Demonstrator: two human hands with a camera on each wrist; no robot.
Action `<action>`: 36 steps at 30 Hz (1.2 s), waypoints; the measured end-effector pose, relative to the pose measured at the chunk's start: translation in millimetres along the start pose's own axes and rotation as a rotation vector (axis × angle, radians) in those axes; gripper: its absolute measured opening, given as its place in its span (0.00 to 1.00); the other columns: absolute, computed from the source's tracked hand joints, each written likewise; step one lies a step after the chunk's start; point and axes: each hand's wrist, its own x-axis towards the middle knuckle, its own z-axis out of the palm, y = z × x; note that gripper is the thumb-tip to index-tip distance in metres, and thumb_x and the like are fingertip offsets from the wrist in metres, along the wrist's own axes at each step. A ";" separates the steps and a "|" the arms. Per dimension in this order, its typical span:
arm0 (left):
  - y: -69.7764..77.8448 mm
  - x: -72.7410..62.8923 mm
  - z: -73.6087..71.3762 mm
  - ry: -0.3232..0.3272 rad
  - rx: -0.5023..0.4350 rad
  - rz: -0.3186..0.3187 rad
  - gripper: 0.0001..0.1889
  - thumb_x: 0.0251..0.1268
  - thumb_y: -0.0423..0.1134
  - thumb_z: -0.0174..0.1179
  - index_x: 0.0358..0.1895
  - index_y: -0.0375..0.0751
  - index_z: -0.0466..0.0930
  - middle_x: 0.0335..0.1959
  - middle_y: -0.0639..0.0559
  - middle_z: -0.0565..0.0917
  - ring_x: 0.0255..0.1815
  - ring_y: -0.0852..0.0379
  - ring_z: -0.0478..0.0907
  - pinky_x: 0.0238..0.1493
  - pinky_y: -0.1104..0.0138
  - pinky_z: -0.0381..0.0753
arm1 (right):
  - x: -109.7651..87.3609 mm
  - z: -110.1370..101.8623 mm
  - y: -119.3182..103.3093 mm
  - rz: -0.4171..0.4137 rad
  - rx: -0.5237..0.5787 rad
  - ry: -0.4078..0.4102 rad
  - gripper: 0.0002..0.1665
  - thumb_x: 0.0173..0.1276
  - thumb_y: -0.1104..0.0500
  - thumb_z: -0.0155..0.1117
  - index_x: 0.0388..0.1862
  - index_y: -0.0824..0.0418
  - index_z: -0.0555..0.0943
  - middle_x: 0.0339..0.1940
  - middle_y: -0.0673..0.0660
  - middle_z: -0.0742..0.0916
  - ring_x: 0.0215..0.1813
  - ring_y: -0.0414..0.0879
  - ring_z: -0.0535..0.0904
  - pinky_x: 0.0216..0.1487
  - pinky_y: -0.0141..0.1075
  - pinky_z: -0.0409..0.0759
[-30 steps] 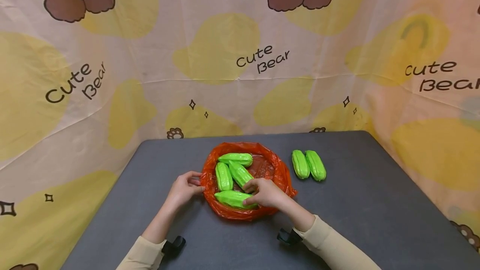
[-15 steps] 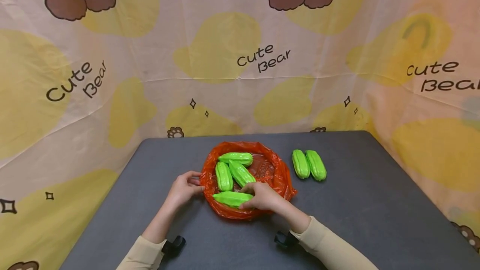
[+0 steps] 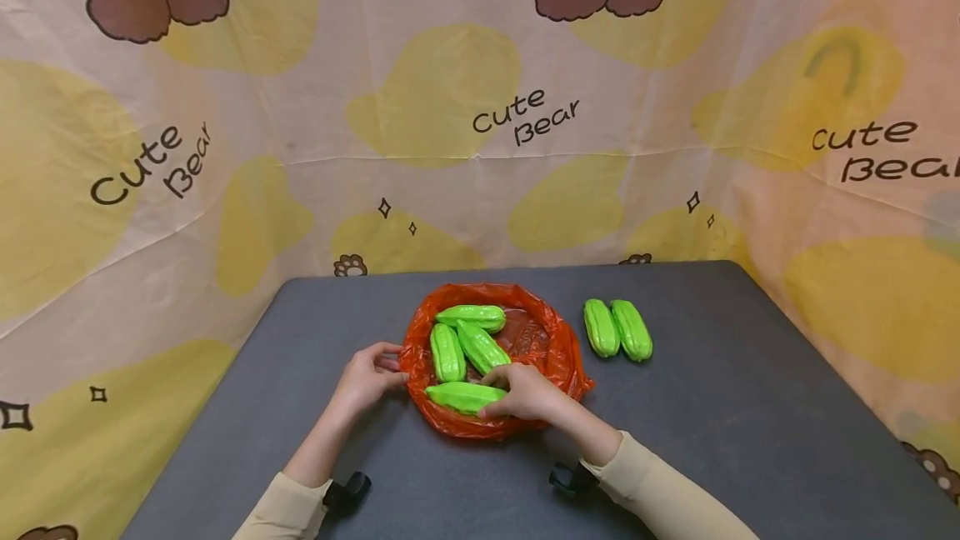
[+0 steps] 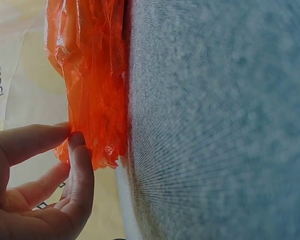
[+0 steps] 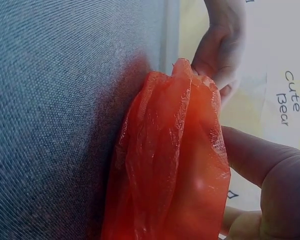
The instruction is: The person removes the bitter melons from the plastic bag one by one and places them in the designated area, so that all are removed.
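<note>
A red plastic bag (image 3: pixel 420 407) stands on the table with its rim spread into a wide round opening. Several bright green, ridged gourds (image 3: pixel 447 353) lie inside it. My left hand (image 3: pixel 367 377) pinches the bag's left rim between thumb and fingers, also seen close up in the left wrist view. Reaching in over the near right rim, my right hand (image 3: pixel 528 392) holds the right end of the nearest gourd (image 3: pixel 461 397), which lies crosswise. In the right wrist view the bag wall (image 5: pixel 165 165) hides that gourd and most of the fingertips.
Two more green gourds (image 3: pixel 617 330) lie side by side on the table, right of the bag. The dark grey table (image 3: pixel 720 423) ends at a printed cloth backdrop (image 3: pixel 435 107) behind and at both sides. Each wrist wears a black camera mount (image 3: pixel 347 492).
Early on, my right hand shifted slightly left with the nearest gourd, which moved a little left inside the bag. Since half a second ago hardly anything differs. My left hand has stayed in place.
</note>
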 end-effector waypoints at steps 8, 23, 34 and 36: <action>0.3 -1.4 -0.3 -0.002 0.005 -0.007 0.23 0.51 0.31 0.68 0.53 0.34 0.77 0.36 0.42 0.82 0.31 0.55 0.81 0.33 0.65 0.82 | -3.0 -5.6 -2.3 0.006 0.005 0.007 0.24 0.50 0.51 0.76 0.45 0.58 0.83 0.41 0.53 0.86 0.43 0.45 0.79 0.44 0.41 0.77; 1.9 -2.6 -3.0 -0.006 -0.006 -0.016 0.23 0.52 0.31 0.68 0.54 0.34 0.77 0.37 0.42 0.82 0.32 0.55 0.81 0.35 0.63 0.82 | -11.3 -19.8 -4.7 0.039 0.007 0.044 0.27 0.50 0.49 0.76 0.49 0.57 0.82 0.46 0.55 0.85 0.46 0.49 0.80 0.47 0.44 0.78; 4.0 -3.5 -3.6 -0.015 -0.007 0.002 0.24 0.51 0.32 0.68 0.54 0.33 0.77 0.37 0.41 0.82 0.31 0.56 0.81 0.34 0.64 0.82 | -16.7 -30.9 -5.9 0.056 0.006 0.090 0.27 0.49 0.49 0.77 0.47 0.57 0.82 0.44 0.53 0.85 0.46 0.48 0.79 0.48 0.44 0.77; 4.1 -3.3 -3.3 -0.018 -0.009 0.000 0.23 0.51 0.32 0.68 0.54 0.34 0.77 0.37 0.42 0.82 0.31 0.56 0.81 0.34 0.65 0.82 | -18.3 -33.0 -5.9 0.063 0.009 0.098 0.27 0.49 0.48 0.76 0.47 0.56 0.82 0.44 0.53 0.85 0.47 0.48 0.79 0.49 0.44 0.77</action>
